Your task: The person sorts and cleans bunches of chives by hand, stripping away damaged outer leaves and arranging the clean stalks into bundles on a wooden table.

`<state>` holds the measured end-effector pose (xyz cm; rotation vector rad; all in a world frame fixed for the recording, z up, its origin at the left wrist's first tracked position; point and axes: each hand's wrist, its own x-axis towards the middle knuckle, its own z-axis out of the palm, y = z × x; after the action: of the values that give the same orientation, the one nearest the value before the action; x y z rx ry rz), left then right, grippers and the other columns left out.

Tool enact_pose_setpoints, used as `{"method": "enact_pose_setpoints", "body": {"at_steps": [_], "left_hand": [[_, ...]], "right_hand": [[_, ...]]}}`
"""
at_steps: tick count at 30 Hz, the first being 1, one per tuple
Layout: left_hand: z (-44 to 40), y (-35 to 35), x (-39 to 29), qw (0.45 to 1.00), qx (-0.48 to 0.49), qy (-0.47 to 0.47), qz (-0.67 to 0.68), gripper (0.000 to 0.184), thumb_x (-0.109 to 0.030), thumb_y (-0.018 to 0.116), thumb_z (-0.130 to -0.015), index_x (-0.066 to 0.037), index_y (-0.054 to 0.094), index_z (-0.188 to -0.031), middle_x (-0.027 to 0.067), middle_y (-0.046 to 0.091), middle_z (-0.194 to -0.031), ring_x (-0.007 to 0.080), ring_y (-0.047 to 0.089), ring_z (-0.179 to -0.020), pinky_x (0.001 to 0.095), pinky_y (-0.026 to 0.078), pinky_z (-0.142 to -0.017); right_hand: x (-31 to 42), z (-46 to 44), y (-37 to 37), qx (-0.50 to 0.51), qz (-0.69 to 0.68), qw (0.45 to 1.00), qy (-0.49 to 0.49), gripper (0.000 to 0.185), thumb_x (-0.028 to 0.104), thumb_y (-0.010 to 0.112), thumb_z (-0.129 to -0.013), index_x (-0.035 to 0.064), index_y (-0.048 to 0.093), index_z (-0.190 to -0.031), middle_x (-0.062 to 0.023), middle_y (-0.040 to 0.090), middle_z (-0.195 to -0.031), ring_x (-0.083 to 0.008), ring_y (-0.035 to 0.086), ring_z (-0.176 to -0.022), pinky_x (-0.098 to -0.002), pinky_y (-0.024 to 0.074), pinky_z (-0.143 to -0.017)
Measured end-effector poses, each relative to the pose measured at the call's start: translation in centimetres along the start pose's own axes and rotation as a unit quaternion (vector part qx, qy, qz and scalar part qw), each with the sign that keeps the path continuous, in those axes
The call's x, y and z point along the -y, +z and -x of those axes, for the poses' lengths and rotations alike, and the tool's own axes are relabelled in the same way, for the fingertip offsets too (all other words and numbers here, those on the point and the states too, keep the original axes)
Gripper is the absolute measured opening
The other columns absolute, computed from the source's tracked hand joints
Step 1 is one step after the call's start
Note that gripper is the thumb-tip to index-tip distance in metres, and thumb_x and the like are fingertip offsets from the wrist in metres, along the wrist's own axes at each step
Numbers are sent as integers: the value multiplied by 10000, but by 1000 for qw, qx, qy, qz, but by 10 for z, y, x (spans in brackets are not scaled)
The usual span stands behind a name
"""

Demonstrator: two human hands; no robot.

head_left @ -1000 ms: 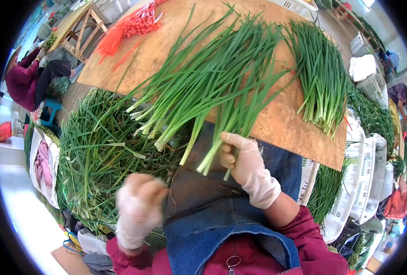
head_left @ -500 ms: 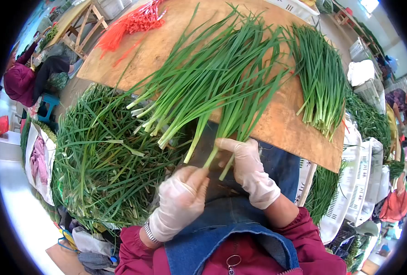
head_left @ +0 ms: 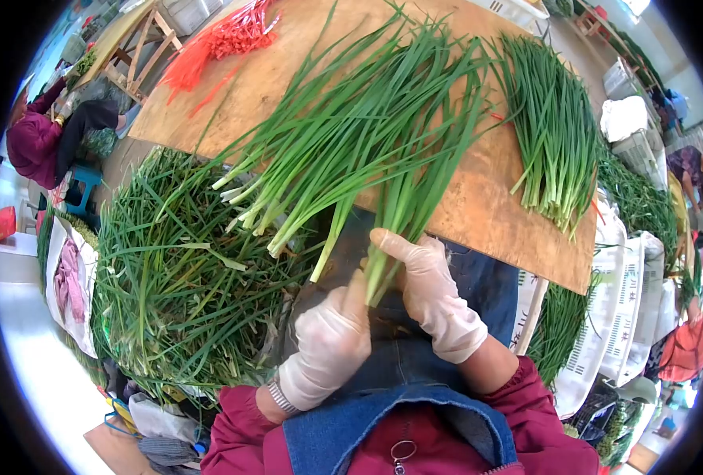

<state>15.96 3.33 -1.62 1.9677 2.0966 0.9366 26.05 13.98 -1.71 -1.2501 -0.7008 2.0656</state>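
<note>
Pinches green stalks (head_left: 378, 273) near centre with the right hand (head_left: 438, 297) at 4 o'clock, leaves trailing toward 1 over the worktop (head_left: 486, 218). Has the left hand (head_left: 324, 348) at 6, by the base ends, grip unclear. Probably light, limp-leaved, easily bruised; best held gently by the firmer bases.

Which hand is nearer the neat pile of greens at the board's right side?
Right. The right hand sits left of the pile, toward the body; the left hand is farther left.
</note>
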Motion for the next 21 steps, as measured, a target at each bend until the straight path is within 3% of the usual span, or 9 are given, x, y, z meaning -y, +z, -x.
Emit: {"method": "enact_pose_setpoints", "body": {"at_steps": [5, 8, 10, 12, 14, 16, 17, 21], "left_hand": [[7, -9, 6, 991, 35, 128, -8, 402, -8, 610, -615, 36, 588, -1014, 81, 559, -721, 211, 556, -548, 304, 451, -480], [12, -16, 13, 981, 30, 162, 104, 373, 14, 612, -614, 8, 608, -987, 105, 588, -772, 218, 573, -571, 294, 472, -507], [8, -29, 14, 984, -64, 66, 154, 306, 85, 584, -672, -10, 617, -961, 120, 596, -797, 229, 588, -597, 308, 488, -546], [3, -30, 25, 985, -151, -15, 84, 254, 66, 593, -715, -7, 614, -957, 121, 594, -808, 233, 588, -603, 311, 480, -548], [-10, -35, 24, 981, -117, -137, 72, 164, 15, 595, -763, 36, 620, -924, 156, 606, -877, 233, 599, -717, 298, 483, -658], [-23, -31, 30, 978, -34, -192, 68, 207, -68, 597, -804, 46, 606, -977, 127, 615, -807, 193, 601, -691, 283, 478, -634], [-27, -22, 33, 953, -16, -251, 169, 194, -84, 589, -817, 41, 615, -964, 104, 610, -764, 165, 581, -639, 263, 461, -587], [-41, -13, 34, 766, 63, -410, 491, 167, -117, 573, -841, 14, 638, -922, 42, 580, -639, 86, 476, -464, 198, 356, -436]], "right_hand": [[6, 4, -10, 57, -123, 988, 77, 267, 54, 598, -783, -61, 522, -1012, -180, 612, -902, -299, 629, -826, -414, 534, -686], [4, 1, -16, 78, -161, 978, 104, 294, 21, 547, -793, -80, 492, -1063, -203, 592, -975, -330, 613, -884, -444, 522, -762], [7, 3, -13, 73, -172, 976, 110, 298, 12, 529, -793, -78, 487, -1074, -185, 593, -959, -304, 616, -842, -427, 522, -744], [3, 0, -19, 88, -184, 972, 114, 299, 14, 517, -791, -69, 489, -1077, -151, 589, -907, -239, 588, -740, -359, 499, -654], [5, 0, -22, 135, -218, 960, 113, 297, 19, 510, -789, -57, 493, -1076, -116, 579, -857, -180, 540, -649, -300, 450, -573], [13, 6, -19, 208, -272, 933, 109, 293, 28, 506, -786, -42, 500, -1070, -82, 562, -809, -125, 469, -571, -249, 373, -499], [17, 13, -12, 201, -259, 941, 77, 276, 64, 532, -793, -26, 508, -1053, -62, 552, -771, -94, 431, -533, -224, 301, -458], [15, 9, 3, 105, -160, 980, 59, 271, 114, 603, -801, -15, 528, -1026, -50, 555, -744, -93, 436, -518, -223, 317, -445]]}}
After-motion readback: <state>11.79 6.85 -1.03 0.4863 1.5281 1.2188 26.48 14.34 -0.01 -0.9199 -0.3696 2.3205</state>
